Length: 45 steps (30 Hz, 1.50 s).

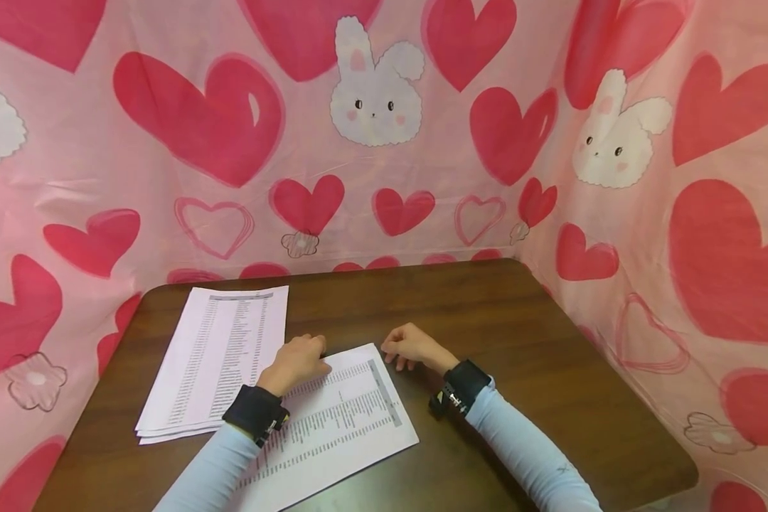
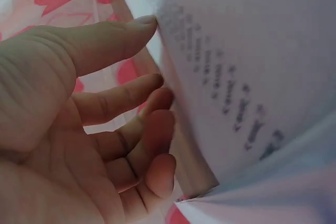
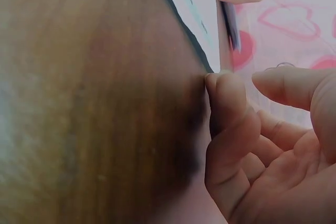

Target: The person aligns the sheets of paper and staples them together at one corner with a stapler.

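Note:
A printed stack of paper (image 1: pixel 333 434) lies at a slant on the table in front of me, its sheets covered with columns of small text. My left hand (image 1: pixel 297 361) is at the long far edge of this stack. In the left wrist view its thumb stretches toward the paper edge, and the fingers (image 2: pixel 160 129) bend loosely beside it. By the stack's far right corner is my right hand (image 1: pixel 414 345), fingers loosely bent. The right wrist view has a fingertip close at the paper's corner (image 3: pixel 207 59), with the thumb apart from the fingers.
Another stack of printed sheets (image 1: pixel 230 348) lies at the left of the brown wooden table (image 1: pixel 518 334), its lower sheets slightly fanned out. A pink curtain (image 1: pixel 435 163) with hearts and rabbits hangs behind the table and along its sides. Each wrist wears a black band.

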Available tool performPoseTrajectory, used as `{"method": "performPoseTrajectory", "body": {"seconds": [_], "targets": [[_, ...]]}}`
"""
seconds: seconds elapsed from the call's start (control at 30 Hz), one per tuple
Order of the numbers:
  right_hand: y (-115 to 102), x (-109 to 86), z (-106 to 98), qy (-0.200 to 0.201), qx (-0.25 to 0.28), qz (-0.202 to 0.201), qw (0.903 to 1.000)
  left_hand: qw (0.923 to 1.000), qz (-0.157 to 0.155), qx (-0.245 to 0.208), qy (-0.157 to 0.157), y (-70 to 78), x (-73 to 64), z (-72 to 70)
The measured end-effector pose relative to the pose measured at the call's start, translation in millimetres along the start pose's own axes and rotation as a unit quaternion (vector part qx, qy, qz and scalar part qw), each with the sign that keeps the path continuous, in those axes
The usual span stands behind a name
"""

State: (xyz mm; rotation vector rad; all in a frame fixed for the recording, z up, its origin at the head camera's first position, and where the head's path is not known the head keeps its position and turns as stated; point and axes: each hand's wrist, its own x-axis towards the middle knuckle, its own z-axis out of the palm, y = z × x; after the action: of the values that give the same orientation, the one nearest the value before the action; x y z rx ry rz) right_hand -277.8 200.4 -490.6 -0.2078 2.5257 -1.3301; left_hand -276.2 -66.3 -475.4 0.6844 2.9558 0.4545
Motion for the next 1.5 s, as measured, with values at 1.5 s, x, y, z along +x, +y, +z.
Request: {"method": "performPoseTrajectory", "body": {"seconds": [1.5], "targets": [[29.8, -29.5, -26.1, 0.006, 0.306, -0.006, 0.952, 0.9483, -0.107, -0.261, 0.145, -24.0, 17.8, -4.1]]}}
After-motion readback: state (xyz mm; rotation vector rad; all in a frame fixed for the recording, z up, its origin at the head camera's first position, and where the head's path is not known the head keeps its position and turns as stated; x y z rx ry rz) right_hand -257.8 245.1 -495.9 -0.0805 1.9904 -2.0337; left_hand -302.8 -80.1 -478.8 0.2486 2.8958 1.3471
